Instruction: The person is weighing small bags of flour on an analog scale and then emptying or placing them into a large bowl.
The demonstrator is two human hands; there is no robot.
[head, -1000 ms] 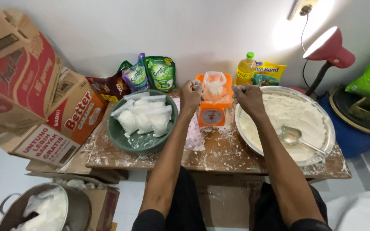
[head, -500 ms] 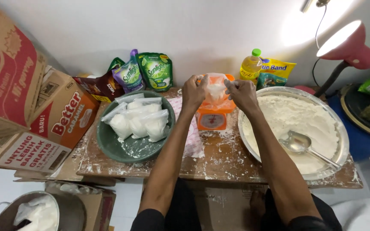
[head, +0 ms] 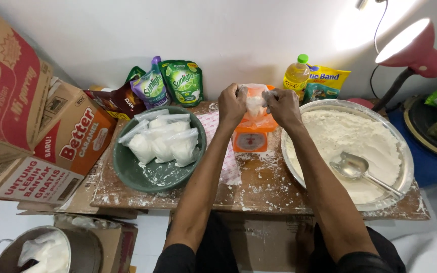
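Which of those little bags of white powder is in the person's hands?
The small clear bag held up over the orange scale, pinched between left hand and right hand. The other filled bags lie piled in the green bowl.

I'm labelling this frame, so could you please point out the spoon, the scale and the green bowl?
spoon (head: 351, 166): head view, on its bowl.
scale (head: 250, 141): head view, on its orange front.
green bowl (head: 160, 175): head view, on its bare inner bottom.

We see a small clear plastic bag (head: 255, 103), part-filled w/ white flour, held upright by its top corners approx. over an orange kitchen scale (head: 250, 137). The scale sits on the flour-dusted wooden table (head: 259, 187), betw. green basin & flour tray; its round dial faces us.
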